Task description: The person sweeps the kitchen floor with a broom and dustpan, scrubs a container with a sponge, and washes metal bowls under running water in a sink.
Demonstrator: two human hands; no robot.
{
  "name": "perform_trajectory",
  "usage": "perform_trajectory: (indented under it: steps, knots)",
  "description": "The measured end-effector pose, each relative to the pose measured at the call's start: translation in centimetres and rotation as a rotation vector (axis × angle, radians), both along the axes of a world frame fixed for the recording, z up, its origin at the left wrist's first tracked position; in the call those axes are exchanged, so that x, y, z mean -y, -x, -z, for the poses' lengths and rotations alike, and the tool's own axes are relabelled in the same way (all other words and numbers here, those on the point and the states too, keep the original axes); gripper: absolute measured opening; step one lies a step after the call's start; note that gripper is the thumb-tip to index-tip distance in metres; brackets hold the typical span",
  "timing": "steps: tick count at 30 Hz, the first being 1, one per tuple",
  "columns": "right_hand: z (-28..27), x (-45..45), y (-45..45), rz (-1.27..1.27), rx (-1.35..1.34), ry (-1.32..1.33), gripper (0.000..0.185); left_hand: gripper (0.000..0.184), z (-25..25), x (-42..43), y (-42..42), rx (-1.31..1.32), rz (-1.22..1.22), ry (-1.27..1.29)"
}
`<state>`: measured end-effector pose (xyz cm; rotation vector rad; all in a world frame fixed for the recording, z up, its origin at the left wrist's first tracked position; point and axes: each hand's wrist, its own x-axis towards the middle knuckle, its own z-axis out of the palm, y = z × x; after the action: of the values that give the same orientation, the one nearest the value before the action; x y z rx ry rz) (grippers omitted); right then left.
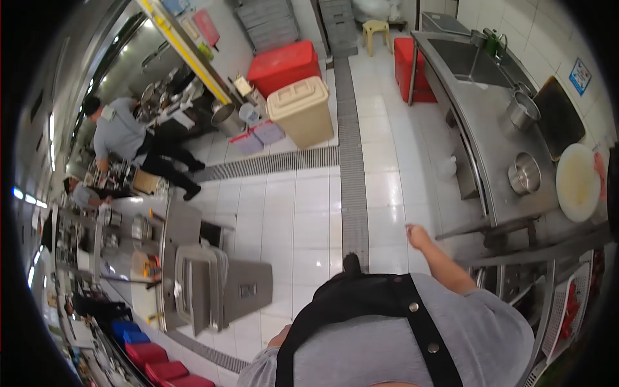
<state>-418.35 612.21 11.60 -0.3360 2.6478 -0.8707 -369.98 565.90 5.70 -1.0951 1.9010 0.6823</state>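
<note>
Out in front of my body, my right hand (417,236) hangs over the white tiled floor (380,222), left of the steel counter (493,161). Its fingers look curled in, but they are too small to tell what they hold, if anything. Near my left side, only a small part of my left hand (279,337) or wrist shows beside the black apron (348,290), its fingers hidden. The grey bin (248,290) is the nearest object on that side.
A steel pot (524,174) and a round white board (577,182) lie on the right counter. A beige lidded bin (301,111) and a red container (284,66) stand ahead. One person (122,132) works at the left; others are farther back.
</note>
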Motion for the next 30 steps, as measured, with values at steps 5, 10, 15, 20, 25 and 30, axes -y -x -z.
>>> perform_trajectory:
  steps: [5,10,15,20,25,30]
  knots:
    - [3.0,1.2,0.4,0.016,0.269,-0.190,0.032,0.030,2.2,14.1,23.7,-0.026,0.089,0.202]
    - [9.0,-7.3,-1.4,0.336,0.556,-0.536,0.026,0.041,0.4,21.6,55.7,-0.509,-0.351,0.184]
    - [17.6,-13.4,-5.5,0.588,0.836,-0.586,0.028,0.044,-7.7,15.1,79.0,-0.903,-0.182,0.045]
    - [15.6,-11.3,7.8,0.381,0.879,-0.517,0.023,0.047,-4.4,9.6,88.5,-0.723,0.083,0.079]
    - [15.3,-7.4,34.0,0.159,0.571,-0.528,0.019,0.042,-1.0,8.3,89.6,-0.332,0.245,-0.088]
    - [2.9,-2.8,58.9,0.425,0.222,-0.013,0.029,0.041,-1.4,8.7,96.5,-0.215,0.290,-0.125]
